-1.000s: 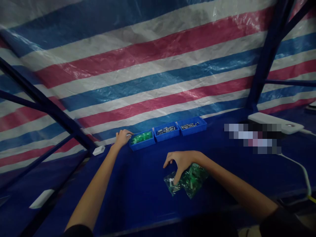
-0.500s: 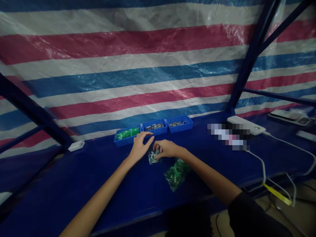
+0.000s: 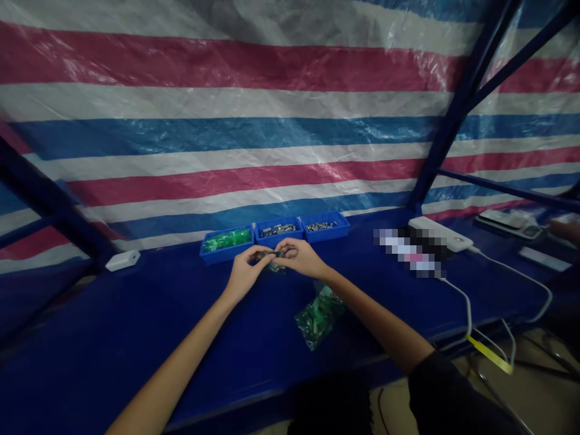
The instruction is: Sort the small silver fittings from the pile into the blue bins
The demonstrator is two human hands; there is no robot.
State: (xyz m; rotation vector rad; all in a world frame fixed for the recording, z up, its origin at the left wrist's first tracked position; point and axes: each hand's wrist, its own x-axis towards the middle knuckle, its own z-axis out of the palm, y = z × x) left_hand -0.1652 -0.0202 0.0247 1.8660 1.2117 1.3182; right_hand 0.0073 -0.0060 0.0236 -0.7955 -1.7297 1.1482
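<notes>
My left hand (image 3: 244,269) and my right hand (image 3: 302,260) meet just in front of the blue bins, each pinching the top of a small clear plastic bag (image 3: 276,267). Small shiny pieces were visible in this bag earlier; now the fingers cover most of it. Nearer to me, by my right forearm, lies another clear bag (image 3: 319,315) with green pieces inside. Behind the hands stand a left bin (image 3: 226,254) of green packets, a middle bin (image 3: 257,234) of metal cylinders and a right bin (image 3: 333,234) of smaller metal parts.
A white power bank (image 3: 435,232) with a cable (image 3: 466,302) lies on the right of the blue table (image 3: 136,338), beside a blurred-out object. A white adapter (image 3: 122,260) sits at left. Far right are a scale-like device (image 3: 507,222) and part of another person's hand (image 3: 564,231).
My left hand has gone from spread fingers to a pinch on the bag. My right hand has lifted the bag slightly toward the bins. The view has shifted a little to the right.
</notes>
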